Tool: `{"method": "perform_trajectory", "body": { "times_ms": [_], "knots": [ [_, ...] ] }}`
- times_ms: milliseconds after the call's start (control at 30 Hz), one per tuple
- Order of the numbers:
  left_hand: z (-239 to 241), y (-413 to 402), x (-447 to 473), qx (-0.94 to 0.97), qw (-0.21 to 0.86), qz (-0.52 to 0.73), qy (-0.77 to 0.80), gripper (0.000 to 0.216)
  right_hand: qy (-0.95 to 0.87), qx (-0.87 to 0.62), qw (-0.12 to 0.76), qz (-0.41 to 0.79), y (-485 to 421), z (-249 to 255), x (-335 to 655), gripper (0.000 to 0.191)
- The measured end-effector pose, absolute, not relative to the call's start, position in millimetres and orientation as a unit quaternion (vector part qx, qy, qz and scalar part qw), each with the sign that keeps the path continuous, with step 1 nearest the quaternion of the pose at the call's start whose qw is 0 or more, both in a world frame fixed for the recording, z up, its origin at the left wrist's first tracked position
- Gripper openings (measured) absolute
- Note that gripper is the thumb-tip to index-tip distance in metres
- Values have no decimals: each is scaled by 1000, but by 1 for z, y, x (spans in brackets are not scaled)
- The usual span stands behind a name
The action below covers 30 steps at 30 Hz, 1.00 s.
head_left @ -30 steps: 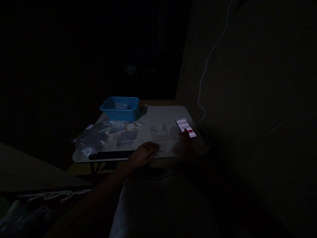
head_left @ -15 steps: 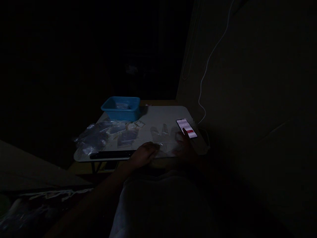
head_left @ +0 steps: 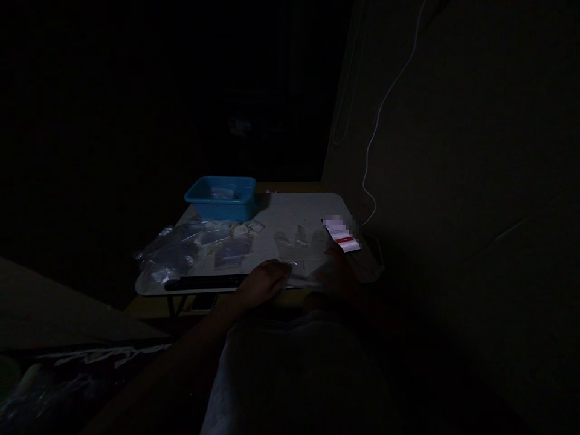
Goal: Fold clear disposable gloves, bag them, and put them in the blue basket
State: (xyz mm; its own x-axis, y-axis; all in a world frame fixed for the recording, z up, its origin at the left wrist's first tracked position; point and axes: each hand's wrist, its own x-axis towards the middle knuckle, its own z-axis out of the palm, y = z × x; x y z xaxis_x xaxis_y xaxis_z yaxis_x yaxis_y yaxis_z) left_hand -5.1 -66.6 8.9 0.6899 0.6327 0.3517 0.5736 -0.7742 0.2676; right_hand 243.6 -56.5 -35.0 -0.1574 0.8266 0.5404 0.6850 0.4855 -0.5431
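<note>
The scene is very dark. My left hand (head_left: 267,278) rests at the near edge of the small white table (head_left: 299,205), its fingers curled down on a clear plastic piece (head_left: 296,266) that looks like a bag. My right hand (head_left: 341,272) lies in shadow at the right end of this plastic, just below a lit phone (head_left: 347,243); its fingers barely show. Beyond the plastic, pale translucent strips (head_left: 301,235) lie flat on the tabletop. The phone's screen shows a red bar, and its upper part is blurred out.
A blue plastic basin (head_left: 226,208) with something clear inside stands at the back left. Crumpled clear plastic bags (head_left: 167,257) cover the left side. A long black bar (head_left: 203,282) lies along the near left edge. A white cable (head_left: 378,115) hangs down the right wall.
My right hand has drawn back from the phone screen, which a finger was over before, toward the near edge. My left hand stays in place.
</note>
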Motion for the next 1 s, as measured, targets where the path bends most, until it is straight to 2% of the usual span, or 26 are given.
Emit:
{"method": "perform_trajectory", "body": {
  "times_ms": [200,300,467,700,867,1000],
  "knots": [
    [12,-68,-4,917,70,214,330,26,-745,-517,414,84,-55,-39,242,78],
    [10,-68,-4,916,75,213,331,26,-720,-544,419,97,-57,-42,238,79],
    [10,-67,-5,917,68,207,334,25,-704,-561,409,149,-57,-36,235,68],
    [7,-66,-10,914,36,208,348,27,-750,-519,381,152,-49,-25,237,44],
    [9,-68,-12,917,50,202,339,25,-813,-434,356,159,-48,-25,239,50],
    [11,-64,-11,914,67,192,351,43,-836,-404,336,159,-46,-28,242,49]
  ]
}}
